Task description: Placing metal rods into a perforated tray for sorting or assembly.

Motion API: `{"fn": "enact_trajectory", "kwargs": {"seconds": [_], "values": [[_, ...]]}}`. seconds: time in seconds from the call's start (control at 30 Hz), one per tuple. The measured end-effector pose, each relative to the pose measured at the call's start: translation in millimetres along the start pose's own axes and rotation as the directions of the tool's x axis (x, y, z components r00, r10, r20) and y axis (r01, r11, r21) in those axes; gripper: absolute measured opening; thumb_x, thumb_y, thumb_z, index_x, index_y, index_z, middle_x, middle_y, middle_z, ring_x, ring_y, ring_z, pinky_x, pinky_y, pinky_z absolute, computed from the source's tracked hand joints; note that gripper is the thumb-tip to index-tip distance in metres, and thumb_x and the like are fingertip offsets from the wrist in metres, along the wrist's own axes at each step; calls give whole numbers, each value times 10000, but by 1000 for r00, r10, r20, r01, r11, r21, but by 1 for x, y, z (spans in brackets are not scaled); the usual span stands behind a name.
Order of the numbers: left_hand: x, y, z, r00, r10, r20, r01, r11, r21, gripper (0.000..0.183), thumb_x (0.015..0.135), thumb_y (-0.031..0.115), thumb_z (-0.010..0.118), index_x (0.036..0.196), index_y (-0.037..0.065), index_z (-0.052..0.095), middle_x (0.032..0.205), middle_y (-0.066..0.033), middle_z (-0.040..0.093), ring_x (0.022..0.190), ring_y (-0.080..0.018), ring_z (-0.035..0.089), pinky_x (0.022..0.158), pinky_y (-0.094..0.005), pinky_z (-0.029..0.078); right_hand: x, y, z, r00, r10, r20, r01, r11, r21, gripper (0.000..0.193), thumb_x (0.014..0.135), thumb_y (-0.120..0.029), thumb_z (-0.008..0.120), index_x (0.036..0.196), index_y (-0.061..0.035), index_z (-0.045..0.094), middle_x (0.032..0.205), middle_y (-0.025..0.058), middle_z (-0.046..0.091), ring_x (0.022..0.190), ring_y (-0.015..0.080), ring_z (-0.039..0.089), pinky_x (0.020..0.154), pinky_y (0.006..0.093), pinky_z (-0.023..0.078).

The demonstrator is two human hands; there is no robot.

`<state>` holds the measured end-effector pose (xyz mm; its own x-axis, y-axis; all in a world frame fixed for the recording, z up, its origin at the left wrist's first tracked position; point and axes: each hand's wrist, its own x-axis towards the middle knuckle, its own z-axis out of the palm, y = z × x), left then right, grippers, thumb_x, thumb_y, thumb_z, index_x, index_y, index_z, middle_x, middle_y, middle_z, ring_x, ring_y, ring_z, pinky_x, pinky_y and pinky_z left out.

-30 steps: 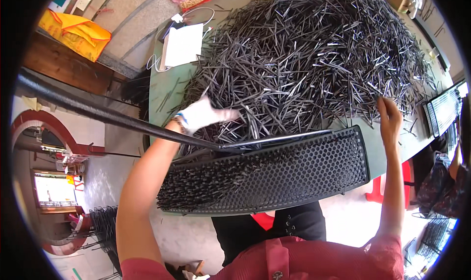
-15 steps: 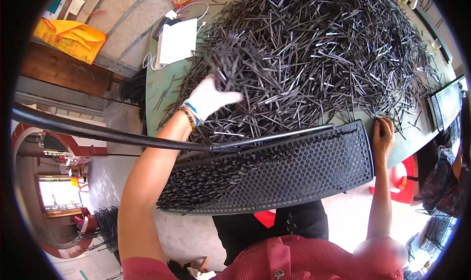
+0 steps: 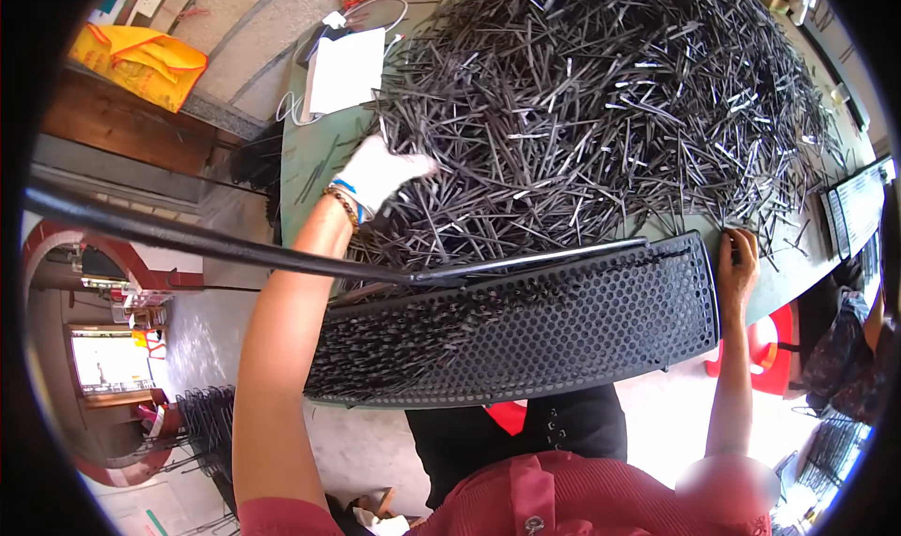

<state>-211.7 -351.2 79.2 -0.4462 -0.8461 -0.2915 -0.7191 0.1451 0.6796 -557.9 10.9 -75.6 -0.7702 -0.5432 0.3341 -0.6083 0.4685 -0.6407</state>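
A large heap of loose, thin black sticks point(image 3: 582, 114) covers most of the green table point(image 3: 302, 175). At its left edge is my left hand point(image 3: 380, 177), in a white glove. Its thumb is spread to the right and its fingertips are lost among the sticks; the hand looks open. In front of the heap, a long black perforated tray point(image 3: 601, 315) tilts toward me, its left half full of upright sticks point(image 3: 375, 348) set in the holes. Beside the tray's right end, my bare right hand point(image 3: 740, 262) rests with curled fingers; what they hold, if anything, is hidden.
A black bar point(image 3: 216, 247) crosses from the left to the tray's upper edge. A white box point(image 3: 347, 71) with cables lies at the table's far left. At the right stands a dark rack-like panel point(image 3: 854, 207); a red stool point(image 3: 774, 353) is below it.
My left hand has drawn back slightly to the left, and the blurred clump of sticks at its fingers no longer shows raised. My right hand stays beside the tray's end.
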Motion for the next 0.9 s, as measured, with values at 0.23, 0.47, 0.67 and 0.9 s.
{"fn": "enact_trajectory", "kwargs": {"seconds": [0.23, 0.47, 0.67, 0.9], "values": [[43, -102, -111, 994, 2, 111, -22, 983, 180, 670, 656, 342, 786, 1069, -145, 584, 899, -176, 660, 782, -212, 620, 696, -338, 506, 2, 7, 4, 996, -80, -29, 81, 996, 40, 155, 907, -93, 581, 1006, 8, 645, 1015, 128, 617, 919, 268, 610, 819, 333, 475], [17, -82, -38, 972, -128, 198, 30, 901, 433, 1119, 695, 566, 744, 1430, -81, 201, 1283, -340, 492, 1204, -385, 512, 1044, -358, 379, 2, 12, 6, 994, -106, -15, 105, 994, -15, 166, 920, -117, 565, 1006, 7, 634, 1019, 132, 610, 941, 292, 597, 842, 349, 464], [-5, -55, -76, 978, -205, 38, 129, 739, 661, 1180, 641, 757, 646, 1375, -110, 328, 1199, -351, 552, 1180, -396, 540, 1000, -387, 429, 1, 26, 8, 990, -135, -33, 134, 990, -33, 153, 921, -122, 568, 1013, -18, 633, 1033, 119, 605, 840, 251, 628, 740, 331, 508], [49, -106, -34, 930, -292, 223, -44, 514, 857, 1098, 616, 896, 482, 1014, -113, 656, 1046, -278, 653, 1001, -396, 632, 898, -401, 493, 8, 29, 17, 975, -216, -45, 215, 976, -42, 156, 925, -127, 567, 1012, -17, 634, 1045, 116, 605, 862, 253, 621, 757, 333, 498]]}}
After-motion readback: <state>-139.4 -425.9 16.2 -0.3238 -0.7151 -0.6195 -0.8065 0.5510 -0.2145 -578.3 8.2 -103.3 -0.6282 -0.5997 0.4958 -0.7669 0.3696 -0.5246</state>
